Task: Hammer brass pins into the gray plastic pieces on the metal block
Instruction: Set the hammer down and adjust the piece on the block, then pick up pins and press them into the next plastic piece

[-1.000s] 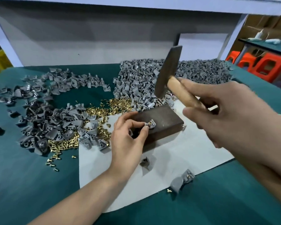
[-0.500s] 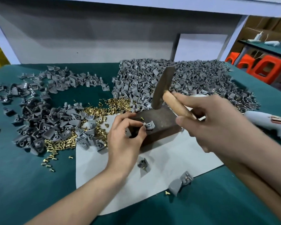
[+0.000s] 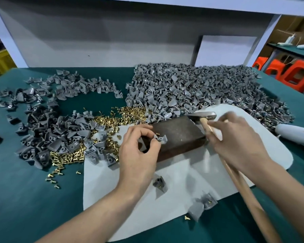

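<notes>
Your left hand [image 3: 140, 151] pinches the small gray plastic piece [image 3: 162, 139] on the near-left edge of the dark rectangular metal block [image 3: 181, 135]. Your right hand [image 3: 235, 142] grips the wooden-handled steel hammer [image 3: 203, 115]. Its handle runs near-right to far-left, and its head is down at the block's far edge. It was raised 0.5 s ago.

left grip [image 3: 139, 155] — bare | left forearm [image 3: 95, 213] bare | right grip [image 3: 239, 144] — bare | right forearm [image 3: 291, 186] bare to frame edge
</notes>
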The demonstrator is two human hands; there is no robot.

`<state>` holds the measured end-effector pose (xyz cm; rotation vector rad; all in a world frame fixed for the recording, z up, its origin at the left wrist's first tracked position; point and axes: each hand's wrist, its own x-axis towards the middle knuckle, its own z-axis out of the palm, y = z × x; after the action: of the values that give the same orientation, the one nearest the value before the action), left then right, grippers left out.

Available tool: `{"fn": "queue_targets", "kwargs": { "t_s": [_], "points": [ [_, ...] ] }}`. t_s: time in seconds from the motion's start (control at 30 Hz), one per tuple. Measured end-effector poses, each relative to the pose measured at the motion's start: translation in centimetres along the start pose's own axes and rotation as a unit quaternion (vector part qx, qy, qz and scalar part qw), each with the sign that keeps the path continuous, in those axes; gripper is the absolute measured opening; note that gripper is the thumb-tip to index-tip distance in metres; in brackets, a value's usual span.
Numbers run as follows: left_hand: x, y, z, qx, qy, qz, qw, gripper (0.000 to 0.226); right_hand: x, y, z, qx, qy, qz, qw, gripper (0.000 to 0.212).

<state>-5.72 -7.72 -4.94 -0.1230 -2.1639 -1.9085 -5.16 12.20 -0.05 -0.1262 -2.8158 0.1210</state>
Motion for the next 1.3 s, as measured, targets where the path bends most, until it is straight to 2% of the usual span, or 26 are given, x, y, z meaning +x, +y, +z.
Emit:
{"fn": "queue_targets", "kwargs": {
  "t_s": [0.07, 0.13, 0.2, 0.37, 0.47, 0.6, 0.7, 0.8, 0.97, 1.1, 1.17, 1.3],
  "points": [
    [-0.1, 0.1, 0.0, -0.026, 0.012, -0.002, 1.000, 0.009, 0.9, -2.1, -1.2, 0.101, 0.046, -0.096, 0.989, 0.020],
    [-0.1, 0.3, 0.1, -0.065, 0.029, 0.000, 0.997, 0.007, 2.0, -4.9, -1.8, 0.168, -0.026, -0.202, 0.965, 0.015],
    [-0.3, 0.4, 0.0, -0.086, 0.048, 0.009, 0.995, 0.007, 2.4, -7.0, -1.3, 0.168, -0.113, -0.246, 0.948, 0.016],
    [-0.1, 0.3, 0.0, -0.092, 0.055, 0.026, 0.994, 0.005, 2.4, -7.5, 0.8, 0.191, -0.092, -0.207, 0.955, 0.006],
    [-0.1, 0.0, 0.0, -0.087, 0.037, 0.033, 0.995, 0.011, 2.0, -7.5, 1.3, 0.230, -0.100, -0.209, 0.945, 0.005],
    [0.1, -0.5, 0.0, -0.047, 0.008, 0.071, 0.996, 0.011, 0.9, -7.2, 0.7, 0.376, -0.046, -0.182, 0.907, 0.009],
    [0.1, -0.6, 0.1, -0.088, -0.010, 0.060, 0.994, 0.011, 0.5, -7.0, 0.4, 0.441, -0.050, -0.189, 0.876, 0.010],
    [0.0, -0.5, 0.1, -0.060, -0.009, 0.088, 0.994, 0.013, 0.6, -6.7, 0.2, 0.441, -0.040, -0.177, 0.879, 0.013],
    [-0.2, -0.3, 0.0, -0.066, -0.023, 0.079, 0.994, 0.010, 0.2, -6.6, -0.3, 0.402, -0.005, -0.201, 0.893, 0.018],
    [-0.3, -0.2, 0.0, -0.064, -0.027, 0.084, 0.994, 0.011, 0.3, -6.5, -0.5, 0.372, 0.021, -0.214, 0.903, 0.012],
    [-0.3, 0.0, -0.1, -0.068, -0.026, 0.089, 0.993, 0.012, 0.4, -6.3, -0.5, 0.380, 0.012, -0.193, 0.905, 0.012],
    [-0.4, 0.2, 0.0, -0.059, -0.021, 0.109, 0.992, 0.020, 0.9, -5.9, -0.7, 0.442, -0.066, -0.143, 0.883, 0.016]
  ]
}}
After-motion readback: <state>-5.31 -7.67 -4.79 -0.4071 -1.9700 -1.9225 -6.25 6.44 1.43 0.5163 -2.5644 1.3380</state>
